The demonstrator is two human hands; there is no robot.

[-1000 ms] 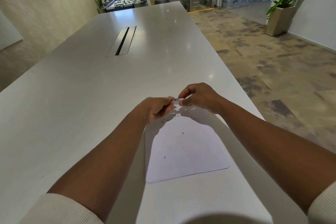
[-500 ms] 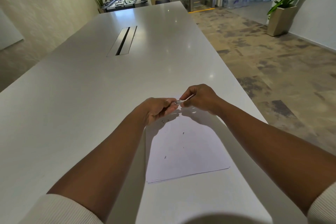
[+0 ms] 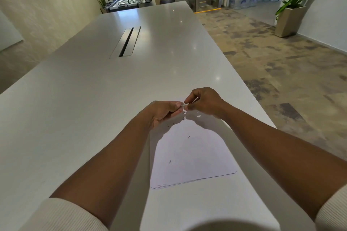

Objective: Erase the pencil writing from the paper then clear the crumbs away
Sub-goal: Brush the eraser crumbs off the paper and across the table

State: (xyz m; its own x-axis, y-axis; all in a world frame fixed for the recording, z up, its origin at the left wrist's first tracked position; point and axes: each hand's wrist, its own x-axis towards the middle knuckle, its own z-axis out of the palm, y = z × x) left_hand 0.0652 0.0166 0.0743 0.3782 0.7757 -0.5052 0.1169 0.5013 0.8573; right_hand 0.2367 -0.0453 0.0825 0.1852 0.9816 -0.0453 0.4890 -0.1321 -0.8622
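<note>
White counter (image 3: 84, 118) runs long and away from the viewer, w/ a stack of paper (image 3: 193, 155) lying flat near its right edge, close in. Few dark specks on the top sheet – one cross-shaped bit (image 3: 170, 161) low down, another (image 3: 188, 137) mid-sheet, a small scatter (image 3: 170, 124) near the top by the left wrist. Prob. eraser crumbs, maybe leftover pencil marks – too small to tell which. No clear writing legible on the sheet.

Above the far end of the paper both hands meet. Left hand (image 3: 162, 111) has fingers curled, pinching one end of a small pale object (image 3: 185, 104); right hand (image 3: 203, 102) pinches the other end between thumb and forefinger. Object is mostly covered by fingertips – could be an eraser or a pencil-end eraser, can't say. Neither hand touches the paper.

Judgement: the step in hand looks like readying or cleaning the eraser, not rubbing. Erasing seems mostly done, crumbs not yet cleared. Next move calls for bringing a hand down to sweep or brush specks off the sheet, w/ the other hand pinning the stack so loose sheets don't slide.

Farther off: cable slot (image 3: 125, 42) in the counter, foosball table (image 3: 129, 3), potted plant (image 3: 293, 5) at right. Top edge of the paper is hidden behind the hands.
</note>
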